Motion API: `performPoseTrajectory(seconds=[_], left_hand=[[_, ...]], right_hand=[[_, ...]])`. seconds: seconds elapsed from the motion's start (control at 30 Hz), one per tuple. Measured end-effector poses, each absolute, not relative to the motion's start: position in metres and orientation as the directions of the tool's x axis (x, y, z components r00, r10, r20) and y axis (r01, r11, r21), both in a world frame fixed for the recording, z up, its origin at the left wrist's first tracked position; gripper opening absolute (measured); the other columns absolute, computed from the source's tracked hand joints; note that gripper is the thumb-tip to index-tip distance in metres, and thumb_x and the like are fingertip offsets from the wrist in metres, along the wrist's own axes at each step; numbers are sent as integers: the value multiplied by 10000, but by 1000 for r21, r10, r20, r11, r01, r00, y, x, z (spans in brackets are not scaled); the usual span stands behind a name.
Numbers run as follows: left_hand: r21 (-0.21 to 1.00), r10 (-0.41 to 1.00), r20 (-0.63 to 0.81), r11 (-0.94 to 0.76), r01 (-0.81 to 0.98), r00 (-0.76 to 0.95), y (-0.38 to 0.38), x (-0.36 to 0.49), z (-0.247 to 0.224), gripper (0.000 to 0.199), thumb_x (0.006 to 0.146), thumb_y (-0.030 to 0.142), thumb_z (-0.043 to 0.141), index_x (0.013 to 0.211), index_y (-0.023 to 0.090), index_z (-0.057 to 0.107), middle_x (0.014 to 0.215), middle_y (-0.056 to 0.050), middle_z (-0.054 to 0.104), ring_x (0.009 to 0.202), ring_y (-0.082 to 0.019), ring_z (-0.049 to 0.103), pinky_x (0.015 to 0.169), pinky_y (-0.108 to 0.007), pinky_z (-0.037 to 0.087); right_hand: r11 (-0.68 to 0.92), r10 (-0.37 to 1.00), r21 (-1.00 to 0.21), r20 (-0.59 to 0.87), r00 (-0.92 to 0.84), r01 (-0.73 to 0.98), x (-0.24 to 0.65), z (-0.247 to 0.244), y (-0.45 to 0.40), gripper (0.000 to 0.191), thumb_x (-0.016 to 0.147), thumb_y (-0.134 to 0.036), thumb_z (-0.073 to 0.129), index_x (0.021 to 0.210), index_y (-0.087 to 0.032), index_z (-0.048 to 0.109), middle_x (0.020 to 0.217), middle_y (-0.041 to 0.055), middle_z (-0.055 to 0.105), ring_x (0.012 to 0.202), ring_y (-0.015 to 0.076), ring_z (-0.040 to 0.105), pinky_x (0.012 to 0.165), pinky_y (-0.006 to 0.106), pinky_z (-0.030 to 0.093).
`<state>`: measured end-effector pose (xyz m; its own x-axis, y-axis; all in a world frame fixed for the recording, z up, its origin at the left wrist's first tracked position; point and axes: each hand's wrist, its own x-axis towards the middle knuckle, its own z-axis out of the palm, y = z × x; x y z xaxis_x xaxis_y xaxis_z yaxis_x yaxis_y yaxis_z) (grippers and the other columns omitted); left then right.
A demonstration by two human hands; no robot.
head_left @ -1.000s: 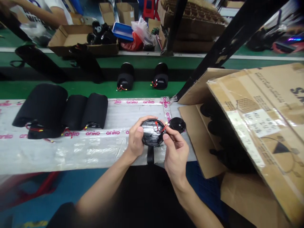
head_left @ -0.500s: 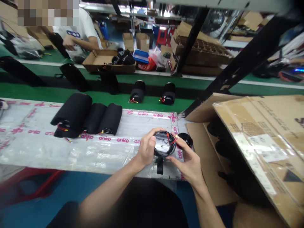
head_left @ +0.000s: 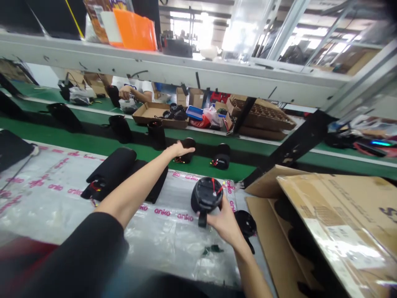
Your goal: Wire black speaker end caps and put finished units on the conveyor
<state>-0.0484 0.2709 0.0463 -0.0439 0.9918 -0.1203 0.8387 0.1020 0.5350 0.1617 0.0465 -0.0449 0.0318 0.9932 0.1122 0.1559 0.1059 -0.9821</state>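
My right hand (head_left: 225,221) is wrapped round the side of a black cylindrical housing (head_left: 207,194), held over the wrapped table. Its round end faces up, with red wires and a small yellow connector at the rim and a black strap tab hanging at the front. Far forward, my left hand (head_left: 179,150) is at a black cylinder with wires (head_left: 187,156) on the green belt. The left fingers look stretched out and apart; whether they press on that cylinder I cannot tell. Another black cylinder with wires (head_left: 222,157) stands to its right.
Black padded cylinders (head_left: 113,169) lie on the plastic-wrapped table (head_left: 173,236), partly behind my left arm. A black round part (head_left: 245,223) sits near an open carton (head_left: 338,198) on the right. A shelf beam (head_left: 173,68) crosses above the green belt (head_left: 198,165). Across it, a person (head_left: 139,89) works.
My left hand has let go of the housing and stretched forward to the cylinder on the belt. The right hand keeps the housing, now tilted. The view has tipped up, showing the shelf.
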Motion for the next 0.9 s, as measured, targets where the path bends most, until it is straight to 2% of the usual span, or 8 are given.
performPoseTrajectory(seconds=[0.1,0.23,0.3,0.4,0.5,0.63,0.73,0.9], left_hand=[[480,979,-186,161,862,-79,287,-61,46,1176,632,673,893,1524,28,478,1299,-335,734,1191,-466,749,953,-455,602],[459,997,-63,65,886,-41,284,-87,75,1114,656,640,874,1526,77,466,1315,-272,738,1247,-455,712,1033,-491,567],[457,998,54,-56,887,36,271,-101,98,1031,653,566,892,1489,105,502,1371,-233,703,1308,-430,666,1111,-481,526],[462,947,239,-305,833,214,230,-118,122,988,598,431,932,1465,187,525,1401,-149,644,1313,-371,627,1155,-466,508],[513,804,445,-590,623,395,172,-125,121,968,642,349,921,1506,253,496,1382,-118,576,1290,-351,611,1165,-520,513],[585,722,464,-684,435,513,99,-114,82,1030,661,248,909,1557,314,406,1522,-137,434,1444,-375,507,1242,-550,462],[662,707,409,-665,346,578,62,-97,35,1053,652,194,901,1562,322,387,1556,-164,381,1465,-404,492,1184,-571,521],[820,799,512,-564,96,316,26,-73,-41,1019,747,218,883,1589,317,319,1461,-149,483,1435,-360,560,1177,-554,532]], right_hand=[[142,983,-984,153,104,108,144,-22,119,824,606,-368,968,1328,-193,614,1265,135,780,1126,313,761,1060,532,595],[115,957,-976,159,242,184,125,-8,217,870,680,-263,936,1436,-152,520,1382,161,721,1242,284,698,1155,468,530],[65,953,-973,127,275,224,118,-7,252,820,750,-251,927,1456,-147,524,1414,161,694,1289,289,667,1163,468,521],[-6,965,-964,65,255,267,105,-10,285,528,950,-333,810,1411,-174,609,1414,130,675,1256,294,682,1085,519,574],[-31,985,-959,18,172,281,92,-16,297,396,1042,-381,703,1384,-189,646,1399,112,673,1192,275,708,1002,505,620],[-16,998,-968,-2,57,250,84,-22,293,409,1037,-377,711,1391,-188,639,1403,114,672,1191,274,708,1001,501,622],[-11,1000,-980,-16,-22,198,93,-20,276,441,1025,-378,728,1411,-185,636,1462,129,654,1274,299,684,1070,540,589],[-20,981,-999,-28,-191,48,142,-19,187,590,1006,-503,707,1505,-201,613,1648,151,563,1521,292,549,1269,476,438]])
